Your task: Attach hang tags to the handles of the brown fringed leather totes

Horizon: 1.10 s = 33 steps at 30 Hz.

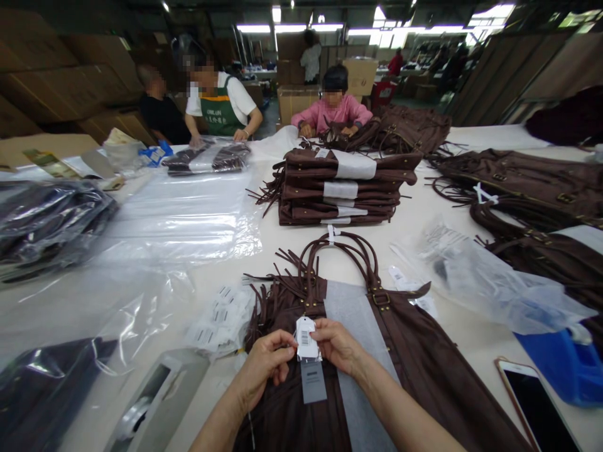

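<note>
A dark brown handbag (414,351) with fringe and looped handles lies flat before me, a pale paper strip (346,301) across it. Over the bag, my right hand (336,345) pinches the right edge of a white barcode tag (305,338). My left hand (268,364) is closed, thumb and forefinger together at the tag's left edge, the other fingers curled. Below the white tag hangs a grey tag (313,382) with small print. A white wrap (333,235) holds the handles together.
Stacked brown bags (339,188) stand ahead. Clear plastic sleeves (183,213) lie left, beside a sheet of barcode stickers (221,320) and a grey metal device (157,402). A phone (537,402) and blue dispenser (560,364) are right. Co-workers (223,103) work across the table.
</note>
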### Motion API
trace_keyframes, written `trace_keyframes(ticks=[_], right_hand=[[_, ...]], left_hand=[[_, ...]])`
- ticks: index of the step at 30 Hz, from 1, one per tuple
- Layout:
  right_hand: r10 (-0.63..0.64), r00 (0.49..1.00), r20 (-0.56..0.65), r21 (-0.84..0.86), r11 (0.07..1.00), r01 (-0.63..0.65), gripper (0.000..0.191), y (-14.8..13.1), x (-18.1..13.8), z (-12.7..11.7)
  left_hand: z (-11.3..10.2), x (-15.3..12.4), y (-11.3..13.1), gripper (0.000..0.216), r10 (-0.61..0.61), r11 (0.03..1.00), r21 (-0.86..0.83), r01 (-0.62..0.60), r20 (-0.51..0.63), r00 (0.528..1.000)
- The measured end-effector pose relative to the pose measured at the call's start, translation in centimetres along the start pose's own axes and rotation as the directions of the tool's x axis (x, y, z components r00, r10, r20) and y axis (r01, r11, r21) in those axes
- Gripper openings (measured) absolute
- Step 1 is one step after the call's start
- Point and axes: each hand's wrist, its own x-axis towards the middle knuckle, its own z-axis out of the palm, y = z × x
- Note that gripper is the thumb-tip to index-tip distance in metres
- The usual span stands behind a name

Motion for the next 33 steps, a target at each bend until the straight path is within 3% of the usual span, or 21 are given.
trace_keyframes(ticks=[7, 11, 14, 18, 24, 33], right_hand=[[-0.081, 0.993, -0.084, 0.043, 0.995, 0.085, 0.021, 0.9, -0.5, 1.2], [-0.122, 0.982, -0.146, 0.040, 0.991, 0.129, 0.022, 1.0, -0.2, 1.8], [-0.134, 0.978, -0.161, 0.026, 0.990, 0.140, 0.022, 0.8, 0.0, 2.2], [-0.116, 0.983, -0.145, -0.023, 0.993, 0.114, 0.024, 0.5, -0.6, 2.4], [-0.057, 0.986, -0.157, -0.110, 0.993, 0.039, 0.021, 1.2, -1.4, 2.0], [-0.064, 0.978, -0.197, -0.020, 0.998, 0.061, 0.027, 2.5, 0.3, 2.1]], left_hand=[[0.7, -0.7, -0.6, 0.020, 0.010, 0.998, -0.056, -0.008, 0.028, 1.000], [0.8, -0.6, -2.1, 0.027, 0.039, 0.998, -0.047, -0.038, 0.022, 0.999], [1.1, 0.0, -3.8, 0.031, 0.116, 0.990, -0.060, -0.125, -0.140, 0.983], [1.7, 0.7, -5.0, 0.023, 0.181, 0.973, -0.070, -0.218, -0.345, 0.921], [2.4, 0.9, -4.7, 0.023, 0.188, 0.969, -0.076, -0.237, -0.401, 0.897], [4.0, 0.4, -5.9, 0.033, 0.235, 0.964, -0.009, -0.267, -0.445, 0.864]])
